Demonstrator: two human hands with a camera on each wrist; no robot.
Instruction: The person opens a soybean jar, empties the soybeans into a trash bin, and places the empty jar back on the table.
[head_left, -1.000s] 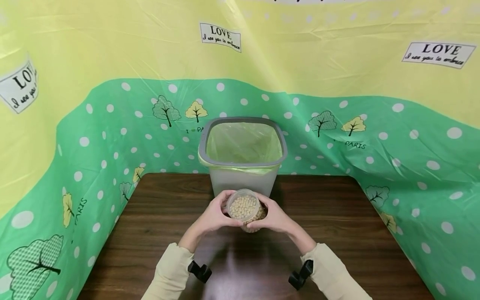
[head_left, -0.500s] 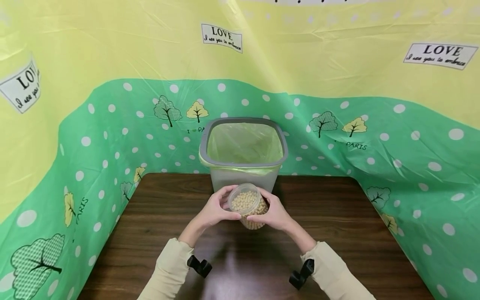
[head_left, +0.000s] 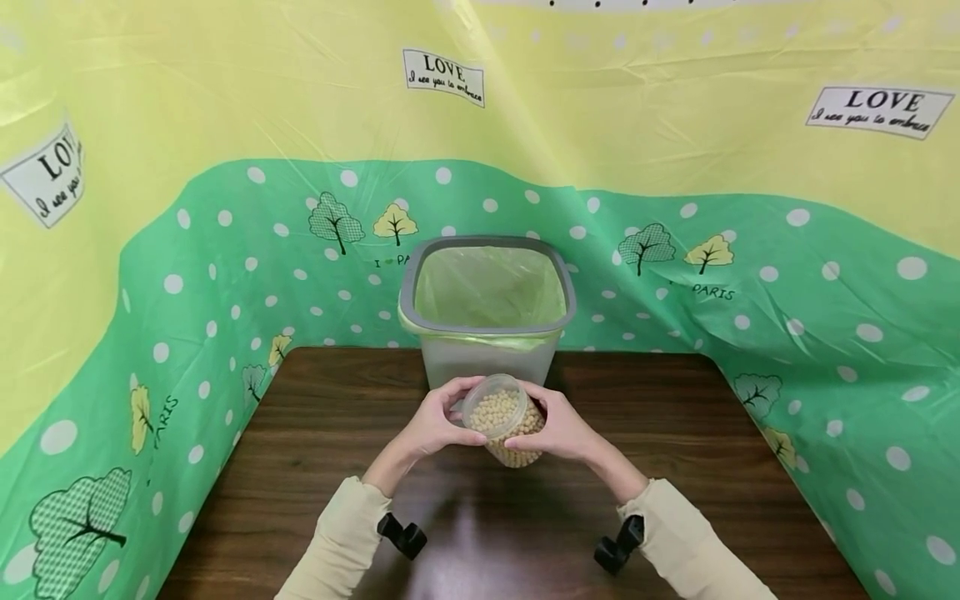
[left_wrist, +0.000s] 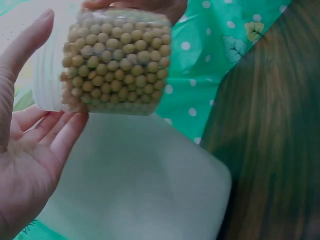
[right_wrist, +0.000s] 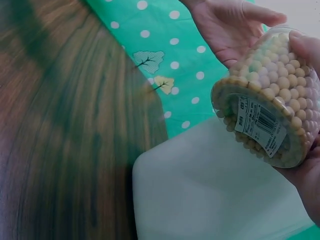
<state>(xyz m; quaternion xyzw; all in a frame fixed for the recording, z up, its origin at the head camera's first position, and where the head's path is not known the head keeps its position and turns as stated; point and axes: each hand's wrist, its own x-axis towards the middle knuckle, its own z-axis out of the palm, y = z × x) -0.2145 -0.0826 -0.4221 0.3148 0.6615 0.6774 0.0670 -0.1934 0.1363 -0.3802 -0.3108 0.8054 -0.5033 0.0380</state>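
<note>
Between both hands is a clear plastic jar of soybeans (head_left: 517, 427), tilted in front of the bin. Its round top end (head_left: 492, 410) faces up and left in the head view. My left hand (head_left: 433, 427) curves around that end, fingers on the far side and thumb on the near side. My right hand (head_left: 568, 428) grips the jar's body from the right. The left wrist view shows left fingers (left_wrist: 65, 132) under the jar's pale end and the thumb near its upper side. A barcode label (right_wrist: 261, 124) on the jar's base shows in the right wrist view.
Behind the hands, a light grey bin (head_left: 487, 358) with a grey rim and a green liner (head_left: 487, 287) stands at the back of the dark wooden table (head_left: 322, 433). A patterned green and yellow cloth (head_left: 675, 167) hangs around the back and sides.
The jar has tilted further, its base swinging right and toward the camera, so more of its body shows. It rose a little, then lowered slightly. Both hands stay around it.
</note>
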